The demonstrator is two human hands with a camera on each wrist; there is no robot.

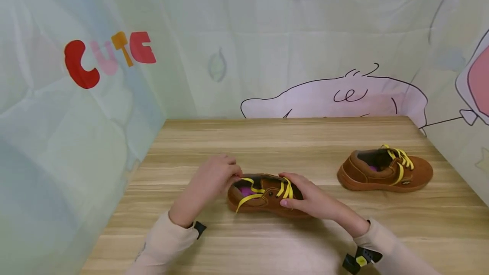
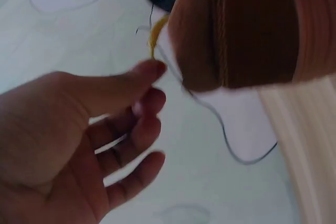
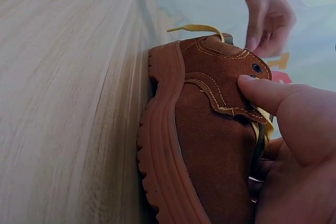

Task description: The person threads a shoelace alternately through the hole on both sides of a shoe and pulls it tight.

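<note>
A brown suede shoe [image 1: 252, 211] with yellow laces lies on the table, its toe to the right. My left hand [image 1: 214, 177] is just above its heel and pinches a yellow shoelace [image 2: 155, 38] between thumb and forefinger; the other fingers are loosely bent. Across the front of the shoe, my right hand [image 1: 311, 196] grips the laced part, thumb on the near side and fingers over the far side. In the right wrist view, the thumb presses beside a dark eyelet [image 3: 256, 68]. Another lace end [image 3: 194, 28] hangs loose over the shoe's side.
A second brown shoe [image 1: 386, 173], laced in yellow, stands at the right on the wooden table [image 1: 237, 139]. Printed cloth walls [image 1: 229, 54] enclose the table at the back and sides. Dark straps [image 1: 363, 260] show at the wrists.
</note>
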